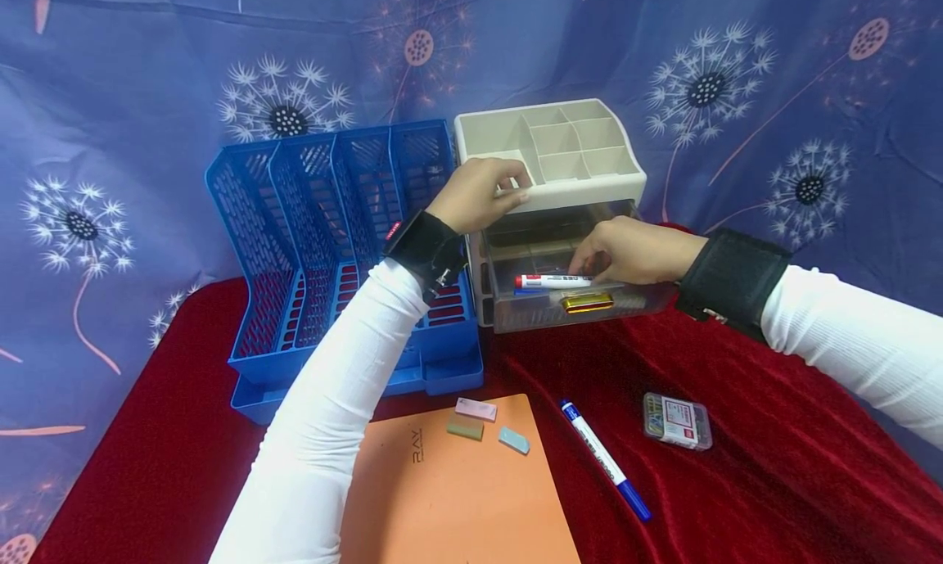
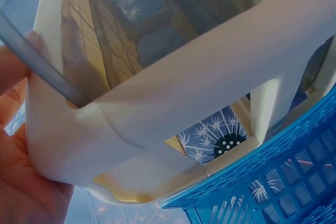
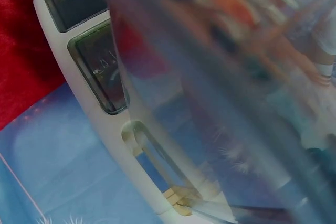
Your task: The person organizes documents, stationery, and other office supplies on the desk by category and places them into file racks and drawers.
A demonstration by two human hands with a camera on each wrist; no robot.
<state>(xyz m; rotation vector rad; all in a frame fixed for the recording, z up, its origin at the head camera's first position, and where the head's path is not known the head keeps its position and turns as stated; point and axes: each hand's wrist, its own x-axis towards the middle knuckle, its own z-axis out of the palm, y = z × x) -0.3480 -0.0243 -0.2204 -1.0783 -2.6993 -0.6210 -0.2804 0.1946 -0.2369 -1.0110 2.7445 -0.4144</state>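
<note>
My left hand (image 1: 486, 191) grips the front rim of the white desk organizer (image 1: 548, 196), with its fingers over the edge of the open top tray. In the left wrist view, fingers (image 2: 16, 166) curl round the white organizer's corner. Below the tray, a clear drawer (image 1: 508, 314) is pulled out. My right hand (image 1: 633, 249) reaches down into it and pinches a white marker with a red cap (image 1: 554, 282) near its right end. Beneath that marker, a yellow-gold item (image 1: 587, 302) shows at the drawer's front. The right wrist view is mostly blurred clear plastic.
A blue file rack (image 1: 276, 367) stands left of the organizer. In front lie an orange folder (image 1: 457, 498) with pink (image 1: 476, 408), green (image 1: 465, 427) and blue (image 1: 514, 440) erasers, a blue marker (image 1: 604, 457) and a small clear box (image 1: 678, 421), all on red cloth (image 1: 530, 376).
</note>
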